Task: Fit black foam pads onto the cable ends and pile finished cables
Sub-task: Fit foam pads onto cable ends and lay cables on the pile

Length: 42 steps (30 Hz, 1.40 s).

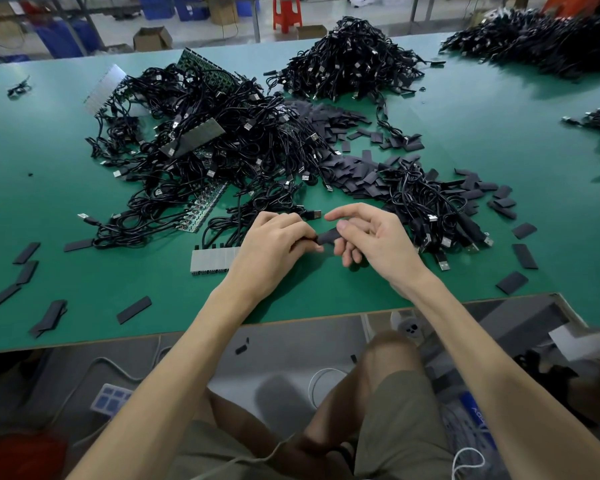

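Note:
My left hand (274, 242) pinches a cable end near the middle of the green table (49, 202). My right hand (368, 237) holds a black foam pad (328, 236) between thumb and fingers, right against that cable end. A big tangle of black USB cables (201, 147) lies beyond my hands. A smaller bunch of cables (430, 209) sits just right of my right hand. Loose black foam pads (357, 171) are strewn between the two.
Taller cable heaps stand at the back (350, 60) and far right (541, 43). Stray pads (134, 309) lie along the near table edge at left and right (524, 256). A grey comb-like strip (212, 259) lies left of my left wrist. Boxes and crates stand on the floor beyond.

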Each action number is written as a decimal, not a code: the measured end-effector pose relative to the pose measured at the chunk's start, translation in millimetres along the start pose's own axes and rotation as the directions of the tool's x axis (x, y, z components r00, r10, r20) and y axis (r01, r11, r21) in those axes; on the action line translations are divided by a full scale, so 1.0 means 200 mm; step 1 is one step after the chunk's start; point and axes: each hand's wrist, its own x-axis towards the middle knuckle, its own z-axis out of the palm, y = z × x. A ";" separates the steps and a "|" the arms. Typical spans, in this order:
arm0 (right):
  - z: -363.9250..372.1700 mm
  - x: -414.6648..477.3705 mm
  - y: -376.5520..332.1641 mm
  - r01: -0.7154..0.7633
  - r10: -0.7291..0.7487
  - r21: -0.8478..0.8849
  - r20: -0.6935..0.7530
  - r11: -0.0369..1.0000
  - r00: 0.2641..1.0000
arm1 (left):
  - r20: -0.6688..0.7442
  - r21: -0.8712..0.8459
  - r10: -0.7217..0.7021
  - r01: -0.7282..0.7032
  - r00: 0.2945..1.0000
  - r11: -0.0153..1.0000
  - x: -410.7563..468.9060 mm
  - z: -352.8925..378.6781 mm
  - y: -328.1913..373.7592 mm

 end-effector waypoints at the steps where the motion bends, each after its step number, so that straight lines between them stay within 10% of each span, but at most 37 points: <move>1: 0.00 0.00 0.00 0.001 -0.001 0.017 -0.009 1.000 1.000 | 0.004 0.002 0.002 -0.002 1.000 1.000 0.00 0.00 0.00; 9: -0.01 -0.01 -0.01 0.067 -0.046 0.164 -0.126 0.984 0.991 | -0.119 -0.006 -0.090 0.090 0.989 0.996 0.02 0.01 -0.02; 14: -0.01 -0.01 -0.02 0.051 -0.050 0.109 -0.008 0.993 0.999 | -0.195 -0.078 -0.320 0.310 0.927 0.947 0.01 -0.02 -0.01; 20: 0.01 -0.02 -0.02 0.009 -0.004 -0.042 0.130 0.999 0.991 | -0.136 -0.294 -0.269 0.221 0.953 0.930 0.03 -0.04 0.00; 32: 0.04 -0.02 -0.02 -0.005 0.020 -0.097 0.159 0.995 0.987 | 0.254 -0.944 -0.561 0.329 0.788 0.035 0.16 -0.10 -0.02; 42: 0.03 -0.02 -0.01 -0.048 0.093 -0.224 0.193 0.973 0.977 | 0.376 -0.922 -0.447 0.374 0.812 -0.097 0.62 -0.03 0.21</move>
